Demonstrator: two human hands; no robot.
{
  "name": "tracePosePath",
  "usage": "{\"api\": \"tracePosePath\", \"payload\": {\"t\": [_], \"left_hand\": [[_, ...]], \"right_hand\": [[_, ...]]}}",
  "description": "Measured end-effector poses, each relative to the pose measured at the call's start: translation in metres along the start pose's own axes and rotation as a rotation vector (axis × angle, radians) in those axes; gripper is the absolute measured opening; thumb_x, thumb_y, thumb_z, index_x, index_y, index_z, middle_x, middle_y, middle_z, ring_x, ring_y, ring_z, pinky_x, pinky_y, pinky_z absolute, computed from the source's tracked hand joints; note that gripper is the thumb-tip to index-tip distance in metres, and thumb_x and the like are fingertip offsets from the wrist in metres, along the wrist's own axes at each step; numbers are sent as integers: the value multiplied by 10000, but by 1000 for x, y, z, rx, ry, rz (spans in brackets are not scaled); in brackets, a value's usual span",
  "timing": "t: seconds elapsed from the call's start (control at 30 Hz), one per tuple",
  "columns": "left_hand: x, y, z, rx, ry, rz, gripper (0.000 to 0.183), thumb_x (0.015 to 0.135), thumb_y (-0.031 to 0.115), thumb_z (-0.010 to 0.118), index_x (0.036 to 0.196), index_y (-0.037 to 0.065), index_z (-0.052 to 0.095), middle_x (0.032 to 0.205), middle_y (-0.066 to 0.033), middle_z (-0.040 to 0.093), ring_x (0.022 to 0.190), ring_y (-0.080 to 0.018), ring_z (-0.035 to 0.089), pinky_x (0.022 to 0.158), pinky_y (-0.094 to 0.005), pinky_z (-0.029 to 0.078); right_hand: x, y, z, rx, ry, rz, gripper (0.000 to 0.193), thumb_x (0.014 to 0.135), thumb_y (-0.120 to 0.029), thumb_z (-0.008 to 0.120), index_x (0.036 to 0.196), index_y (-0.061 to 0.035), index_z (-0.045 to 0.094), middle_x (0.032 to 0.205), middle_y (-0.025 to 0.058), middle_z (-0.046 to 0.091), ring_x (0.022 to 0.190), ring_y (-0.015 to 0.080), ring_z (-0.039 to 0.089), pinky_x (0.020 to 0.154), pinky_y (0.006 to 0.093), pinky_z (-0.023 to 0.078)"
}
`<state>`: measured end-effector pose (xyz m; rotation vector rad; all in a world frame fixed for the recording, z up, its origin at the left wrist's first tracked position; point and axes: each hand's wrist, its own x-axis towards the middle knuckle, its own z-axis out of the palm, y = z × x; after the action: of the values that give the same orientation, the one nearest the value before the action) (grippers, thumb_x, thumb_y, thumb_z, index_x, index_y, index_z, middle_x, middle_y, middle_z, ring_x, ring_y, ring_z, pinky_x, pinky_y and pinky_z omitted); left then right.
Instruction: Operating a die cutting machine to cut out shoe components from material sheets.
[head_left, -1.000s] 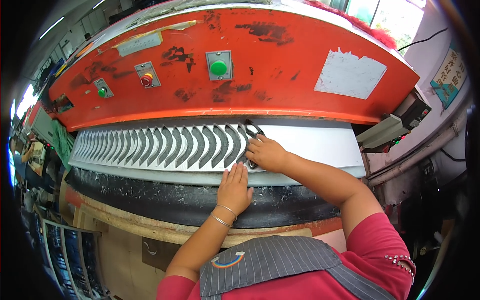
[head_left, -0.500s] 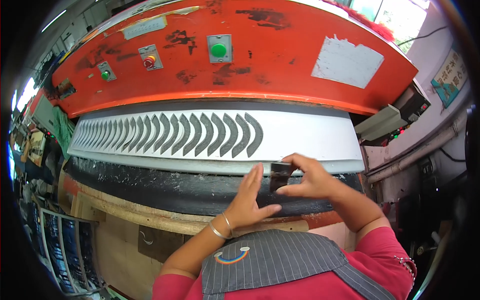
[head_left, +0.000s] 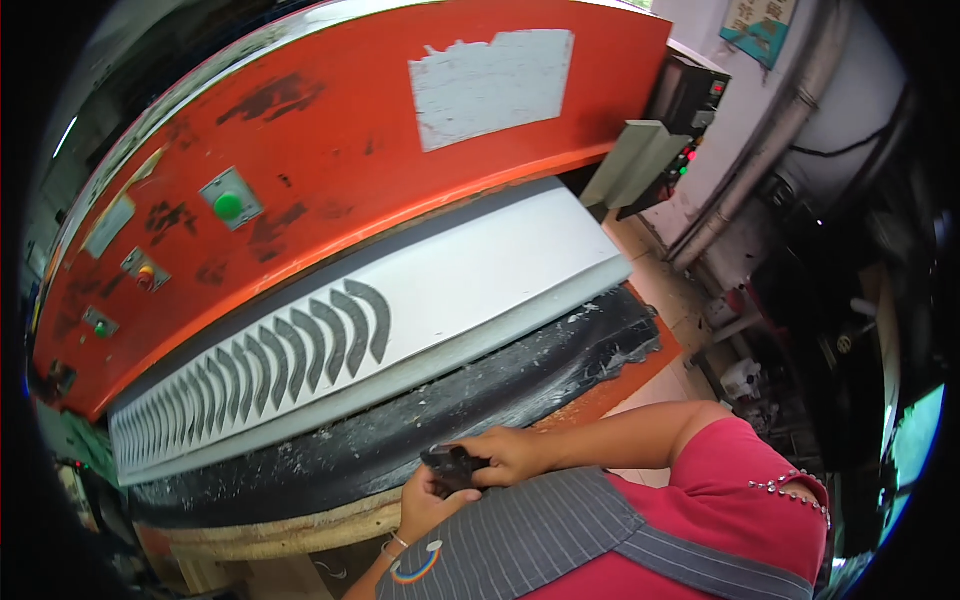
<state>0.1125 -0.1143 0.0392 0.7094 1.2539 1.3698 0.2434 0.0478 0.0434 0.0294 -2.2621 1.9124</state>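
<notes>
Right hand (head_left: 515, 455): curled around a small dark cut piece (head_left: 452, 468), fingers pinching its right side, held close in front of the body just above the striped apron (head_left: 540, 545)
Left hand (head_left: 428, 503): cupped under the same dark cut piece, thumb pressed on its left edge; thin bracelet (head_left: 397, 541) at the wrist
Dark cut piece: black, irregular outline, gripped between both hands, clear of the machine, just beside the near edge of the black pad
Clothing: grey pinstriped apron with a small rainbow patch (head_left: 418, 566), red sleeve (head_left: 760, 500) with a row of pale studs on the right shoulder
Black pad (head_left: 400, 430): worn dark layer along the front of the press, flecked with pale scraps, ragged at its right end
White sheet (head_left: 480, 275): laid on the surface under the press head, running left to right; right half uncut
Cut-outs (head_left: 290, 350): row of dark curved openings in the left half of the white sheet, each shaped like a bent blade, packed side by side
Press head (head_left: 330, 150): broad orange beam with chipped paint, a green button (head_left: 229, 206), smaller controls further left, a torn grey-white label (head_left: 490, 85) upper right
Far right: grey bracket (head_left: 640, 160), dark control box (head_left: 695, 95), pipe (head_left: 760, 150) along a pale wall
</notes>
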Motion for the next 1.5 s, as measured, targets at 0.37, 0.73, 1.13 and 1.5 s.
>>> {"api": "tracePosePath", "payload": {"t": [0.37, 0.73, 1.13, 1.5], "left_hand": [[7, 18, 8, 156, 113, 15, 515, 684, 120, 841, 1068, -26, 532, 925, -78, 652, 809, -133, 626, 737, -264, 509], [26, 41, 22, 62, 588, 244, 203, 828, 158, 707, 942, 11, 627, 833, -10, 636, 722, -87, 578, 645, -246, 477], [20, 40, 20, 466, 654, 426, 273, 932, 257, 536, 870, -5, 584, 740, -183, 581, 669, -348, 599, 611, -401, 463], [-74, 29, -68, 766, 1272, 519, 227, 947, 172, 530, 990, -33, 618, 830, -113, 631, 701, -207, 603, 618, -343, 472]], "right_hand": [[7, 3, 11, -16, 161, 50, 441, 788, -95, 619, 1211, -40, 506, 889, 187, 658, 783, 291, 677, 670, 353, 513], [29, 21, 22, 169, 288, -66, 452, 955, -326, 494, 1237, 27, 486, 1169, 167, 552, 1098, 235, 523, 896, 323, 423], [41, -5, 32, 286, 611, 46, 422, 996, -390, 380, 905, -18, 557, 789, 40, 573, 718, 93, 526, 649, 230, 419], [48, -28, -79, 486, 1278, 59, 482, 989, -451, 333, 852, -53, 568, 617, 62, 559, 567, 176, 565, 582, 286, 471]]}}
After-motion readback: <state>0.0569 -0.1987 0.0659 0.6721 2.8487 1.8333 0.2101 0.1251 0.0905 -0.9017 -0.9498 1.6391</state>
